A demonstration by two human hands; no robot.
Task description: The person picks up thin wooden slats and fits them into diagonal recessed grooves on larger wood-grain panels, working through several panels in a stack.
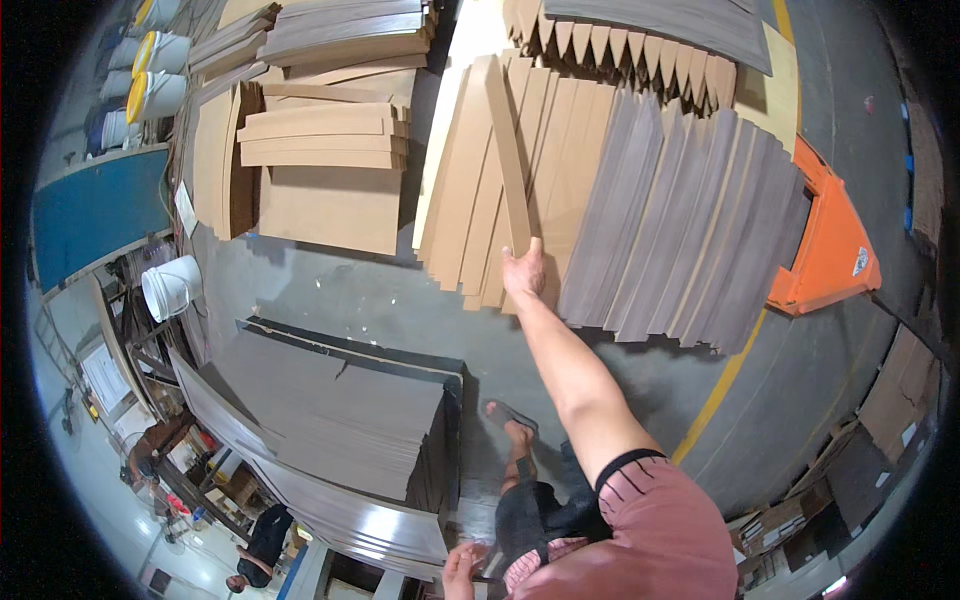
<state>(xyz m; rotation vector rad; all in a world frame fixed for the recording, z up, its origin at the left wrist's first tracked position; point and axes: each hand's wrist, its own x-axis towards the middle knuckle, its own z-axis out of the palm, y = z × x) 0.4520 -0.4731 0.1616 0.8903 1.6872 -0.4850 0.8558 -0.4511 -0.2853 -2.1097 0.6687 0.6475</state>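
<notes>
My right hand (525, 270) reaches far forward, its fingers closed on the near end of a long, narrow tan board strip (507, 150). The strip lies slantwise over a spread stack of tan boards (470, 200), whose pieces overlap like fanned cards. Right beside them are overlapping grey-faced boards (680, 220). My left hand (463, 572) is low at the bottom edge, close to my body and near the corner of a big stack of grey sheets (340, 410). Its fingers look loosely bent and apart, with nothing visible in them.
An orange pallet-truck-like frame (825, 235) stands right of the boards. More tan boards (330, 210) are stacked at far left. White buckets (172, 287) line the left side. A yellow line (720, 395) crosses the grey floor. Another person (265, 545) is at lower left.
</notes>
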